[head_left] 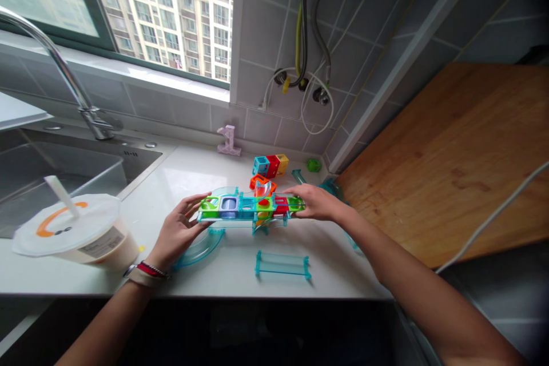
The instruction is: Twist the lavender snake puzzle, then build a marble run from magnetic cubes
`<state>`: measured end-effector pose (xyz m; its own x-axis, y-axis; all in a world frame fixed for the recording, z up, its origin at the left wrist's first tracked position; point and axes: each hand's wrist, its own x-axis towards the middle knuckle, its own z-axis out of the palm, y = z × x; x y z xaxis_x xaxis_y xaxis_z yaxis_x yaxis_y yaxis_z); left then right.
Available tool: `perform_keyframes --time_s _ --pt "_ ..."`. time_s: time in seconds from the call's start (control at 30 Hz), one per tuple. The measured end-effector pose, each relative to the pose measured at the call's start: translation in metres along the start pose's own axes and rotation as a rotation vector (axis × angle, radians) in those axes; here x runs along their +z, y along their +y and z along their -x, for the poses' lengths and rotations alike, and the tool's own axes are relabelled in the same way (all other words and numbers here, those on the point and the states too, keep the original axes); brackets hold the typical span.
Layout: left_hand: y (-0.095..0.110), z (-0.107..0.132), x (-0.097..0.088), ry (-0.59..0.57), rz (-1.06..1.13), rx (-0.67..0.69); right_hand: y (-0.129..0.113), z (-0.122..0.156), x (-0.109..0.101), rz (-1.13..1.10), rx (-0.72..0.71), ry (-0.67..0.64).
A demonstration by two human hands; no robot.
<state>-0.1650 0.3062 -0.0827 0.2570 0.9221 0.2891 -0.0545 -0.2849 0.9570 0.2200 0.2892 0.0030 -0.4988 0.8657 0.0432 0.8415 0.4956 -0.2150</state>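
Between my two hands is a marble-run assembly [246, 206], a row of green, purple, blue, yellow and red blocks with clear teal track pieces on it. My left hand [182, 229] is closed round its left green end. Round the right green end, my right hand [315, 203] grips with fingers and thumb. A curved teal track piece [201, 251] lies on the counter by my left hand. In front of the assembly rests a straight teal track piece [283, 265]. Behind it stand joined blue, red and yellow blocks [272, 166], with an orange block [257, 182] closer in.
A lidded drink cup with a straw [90, 234] stands at the left, beside the sink [141, 160] and tap [92, 114]. A lilac piece [230, 142] and a green block [314, 165] sit near the wall. A wooden board [454, 166] rises at the right.
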Motion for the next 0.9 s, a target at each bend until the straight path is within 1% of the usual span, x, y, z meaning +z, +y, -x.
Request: perform_keyframes --time_s 0.17,0.37,0.53,0.77,0.9 --pt "-0.002 -0.007 0.004 -0.001 -0.005 0.002 0.006 -0.001 -0.001 0.004 0.000 -0.020" --pt "-0.007 -0.007 0.002 -0.012 -0.029 0.019 0.010 0.001 0.002 -0.033 -0.004 -0.013" --pt "-0.007 -0.007 0.002 -0.009 -0.031 0.016 0.014 0.000 0.005 -0.051 -0.017 -0.011" --pt "-0.005 -0.007 0.001 -0.019 -0.041 0.007 0.010 0.000 0.001 -0.075 -0.024 -0.033" --pt "-0.005 -0.007 0.000 -0.023 -0.031 -0.001 0.008 0.000 0.003 -0.087 -0.029 -0.059"
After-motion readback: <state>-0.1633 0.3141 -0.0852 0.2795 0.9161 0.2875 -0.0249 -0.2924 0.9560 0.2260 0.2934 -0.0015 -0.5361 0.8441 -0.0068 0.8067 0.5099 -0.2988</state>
